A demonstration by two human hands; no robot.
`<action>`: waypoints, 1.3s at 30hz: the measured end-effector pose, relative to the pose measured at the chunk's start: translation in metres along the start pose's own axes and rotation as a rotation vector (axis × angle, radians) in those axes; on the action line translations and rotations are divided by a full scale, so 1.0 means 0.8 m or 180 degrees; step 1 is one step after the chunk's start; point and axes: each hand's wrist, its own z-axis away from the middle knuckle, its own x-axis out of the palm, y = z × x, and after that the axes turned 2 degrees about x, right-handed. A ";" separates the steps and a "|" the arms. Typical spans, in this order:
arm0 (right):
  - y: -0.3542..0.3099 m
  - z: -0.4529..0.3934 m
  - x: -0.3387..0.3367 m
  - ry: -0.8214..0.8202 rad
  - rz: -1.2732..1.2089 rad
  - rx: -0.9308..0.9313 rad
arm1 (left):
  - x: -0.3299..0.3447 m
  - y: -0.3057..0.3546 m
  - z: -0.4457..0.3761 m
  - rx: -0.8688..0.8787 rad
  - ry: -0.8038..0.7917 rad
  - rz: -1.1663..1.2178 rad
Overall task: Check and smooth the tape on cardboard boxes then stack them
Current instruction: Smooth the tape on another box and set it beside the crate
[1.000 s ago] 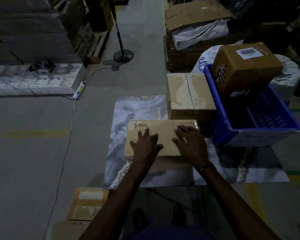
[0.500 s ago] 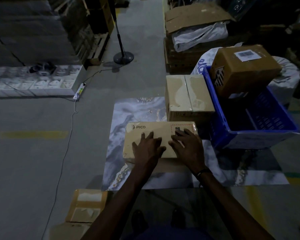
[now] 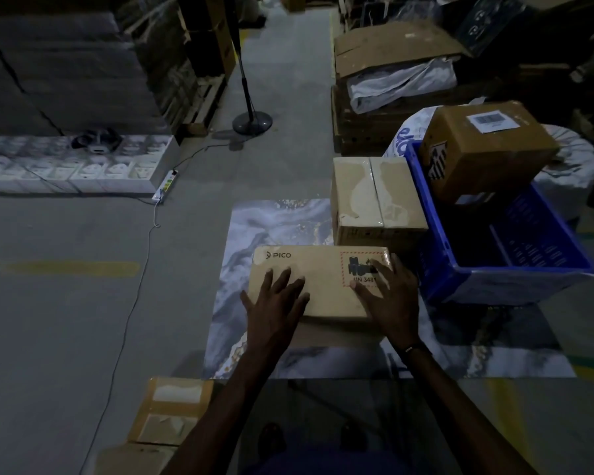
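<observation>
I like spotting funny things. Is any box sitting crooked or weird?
Yes. The labelled box sits tilted on the blue crate's rim, not down inside. The tape on the box beside the crate looks wrinkled. The PICO box lies flat under both hands.

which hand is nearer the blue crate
Right. The right hand lies flat on the right end of the PICO box, just beside the blue crate. The left hand rests on the box's left half, farther away.
</observation>
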 end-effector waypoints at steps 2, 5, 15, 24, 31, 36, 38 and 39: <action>0.003 0.000 -0.006 -0.0143 -0.0416 0.0363 | 0.004 -0.003 0.001 0.0032 0.0026 0.0031; -0.001 -0.005 -0.014 -0.0433 -0.1112 0.0759 | 0.003 -0.002 0.000 0.0043 0.0068 0.0038; -0.050 -0.025 -0.085 -0.0497 -0.1040 0.0819 | 0.000 0.022 0.000 -0.0133 0.0292 0.0814; -0.127 -0.021 -0.087 -0.0167 -0.0608 -0.0525 | -0.048 0.076 -0.049 -0.0419 0.0124 0.1857; -0.134 -0.017 -0.060 -0.0396 -0.0766 -0.0747 | -0.081 0.065 -0.073 -0.0732 -0.0104 0.2195; -0.109 -0.020 -0.045 -0.0536 -0.1040 -0.0264 | -0.097 0.050 -0.066 -0.0550 -0.0202 0.2341; -0.100 -0.021 -0.032 -0.0553 -0.0954 -0.0186 | -0.100 0.045 -0.065 -0.0572 -0.0301 0.2422; -0.096 -0.022 -0.025 -0.0560 -0.0929 -0.0187 | -0.101 0.043 -0.065 -0.0583 -0.0339 0.2516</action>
